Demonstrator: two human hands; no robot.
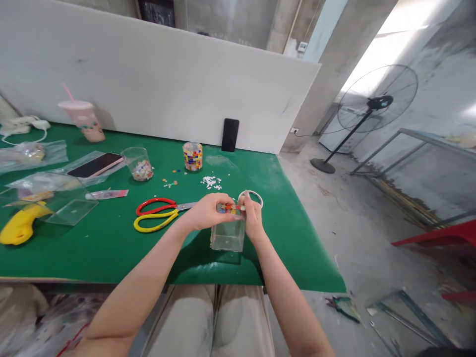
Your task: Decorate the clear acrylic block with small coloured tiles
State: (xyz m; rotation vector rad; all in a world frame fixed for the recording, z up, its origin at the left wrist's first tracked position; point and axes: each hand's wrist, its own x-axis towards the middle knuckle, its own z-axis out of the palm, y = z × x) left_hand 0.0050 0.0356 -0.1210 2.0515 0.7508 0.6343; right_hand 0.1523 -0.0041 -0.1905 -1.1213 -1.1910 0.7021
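My left hand [207,212] is closed on the upper left side of a clear plastic box [228,237], its thumb lying across the top. Rows of small coloured mosaic tiles [227,208] show on the far part of the box. At the box's upper right edge my right hand [254,216] is closed in a pinch; what sits between its fingertips is too small to make out. Just behind the right hand lies a white ring [256,193], partly covered by the fingers. Scissors [158,214] with red and yellow handles lie left of my left hand.
Loose white tiles [211,182] lie beyond the hands, near a mosaic-covered cup [193,156]. A clear cup of tiles [140,166], a phone [96,164], a pink drink cup [84,120] and a yellow tool [22,223] are leftward. A black phone [230,134] leans on the white board.
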